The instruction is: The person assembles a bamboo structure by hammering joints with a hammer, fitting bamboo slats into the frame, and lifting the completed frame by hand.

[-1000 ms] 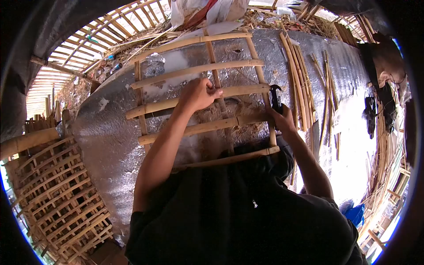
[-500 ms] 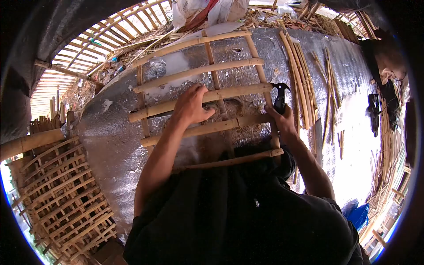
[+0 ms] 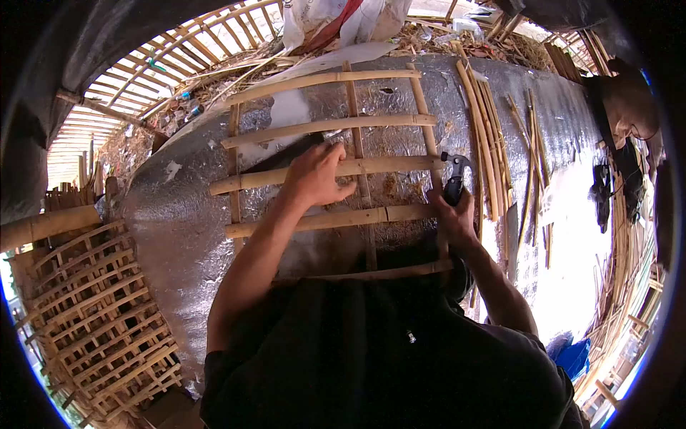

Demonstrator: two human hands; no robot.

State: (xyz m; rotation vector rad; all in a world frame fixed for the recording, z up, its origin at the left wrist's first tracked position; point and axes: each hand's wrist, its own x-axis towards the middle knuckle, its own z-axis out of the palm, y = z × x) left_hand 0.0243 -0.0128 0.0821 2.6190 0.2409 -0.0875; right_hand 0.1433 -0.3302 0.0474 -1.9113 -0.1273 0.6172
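Note:
A bamboo frame (image 3: 286, 224) of several crosswise slats over thinner upright strips lies in front of my body. My left hand (image 3: 314, 175) is on its middle bamboo slat (image 3: 261, 179), with fingers curled over the far side and thumb on the near side. Beyond that hand a dark flat strip (image 3: 286, 152) slants beneath the frame; its kind is unclear. My right hand (image 3: 454, 214) is closed around the handle of a black claw hammer (image 3: 456, 175), head up, beside the frame's right upright. That hand partly hides a slat end.
Silvery sheeting (image 3: 179, 222) covers the surface under the frame. Loose bamboo strips (image 3: 482, 136) lie to the right. A stack of bamboo lattices (image 3: 107, 314) stands at lower left. Another person (image 3: 629, 107) is at the right edge. A slatted fence (image 3: 186, 53) runs behind.
The frame and hammer sit slightly lower in view. The hammer head has turned a little. The dark strip now shows farther beyond the middle slat, at a steeper slant.

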